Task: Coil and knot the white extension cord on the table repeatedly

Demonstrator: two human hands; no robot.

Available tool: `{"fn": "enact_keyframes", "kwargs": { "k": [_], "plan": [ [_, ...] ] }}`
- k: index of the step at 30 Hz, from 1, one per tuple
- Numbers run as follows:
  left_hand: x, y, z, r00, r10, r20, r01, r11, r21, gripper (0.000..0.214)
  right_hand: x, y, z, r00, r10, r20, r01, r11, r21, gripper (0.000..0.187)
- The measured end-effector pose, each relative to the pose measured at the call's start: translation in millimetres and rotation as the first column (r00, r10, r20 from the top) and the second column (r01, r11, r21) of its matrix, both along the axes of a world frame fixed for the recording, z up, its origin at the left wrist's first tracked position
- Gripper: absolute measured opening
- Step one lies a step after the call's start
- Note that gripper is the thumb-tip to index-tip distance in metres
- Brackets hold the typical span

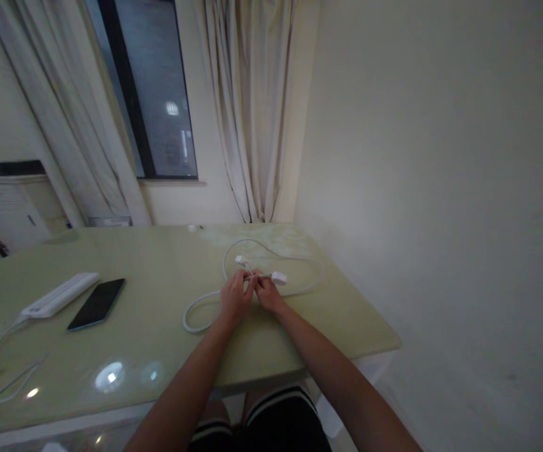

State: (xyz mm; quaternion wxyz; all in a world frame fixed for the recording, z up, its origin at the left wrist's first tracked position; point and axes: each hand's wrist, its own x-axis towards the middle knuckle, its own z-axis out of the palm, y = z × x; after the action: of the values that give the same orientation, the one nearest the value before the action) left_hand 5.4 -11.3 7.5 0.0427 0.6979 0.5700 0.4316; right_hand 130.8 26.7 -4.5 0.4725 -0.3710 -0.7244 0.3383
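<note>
A white cable (199, 300) lies in loose loops on the pale green tabletop, one loop toward the left and a wider one toward the back right. My left hand (238, 294) and my right hand (266, 292) meet over its middle, fingers closed on the cable and touching each other. One white connector (279, 277) sticks out just right of my fingers. Another white end piece (240, 259) shows behind my left hand. How the cable runs between my fingertips is partly hidden.
On the table (158, 351), a white power strip (61, 295) and a dark phone (98, 304) lie at the left. Thin cords (10, 384) trail near the left edge. The wall (440, 220) closes in on the right; curtains (252, 113) hang behind.
</note>
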Motion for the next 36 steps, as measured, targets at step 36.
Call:
{"fn": "enact_keyframes", "kwargs": {
  "k": [36],
  "plan": [
    [-16, -12, -6.9, 0.962, -0.274, 0.004, 0.271, 0.951, -0.146, 0.041, 22, 17, -14.3, 0.923, -0.375, 0.083, 0.380, 0.923, -0.054, 0.067]
  ]
}}
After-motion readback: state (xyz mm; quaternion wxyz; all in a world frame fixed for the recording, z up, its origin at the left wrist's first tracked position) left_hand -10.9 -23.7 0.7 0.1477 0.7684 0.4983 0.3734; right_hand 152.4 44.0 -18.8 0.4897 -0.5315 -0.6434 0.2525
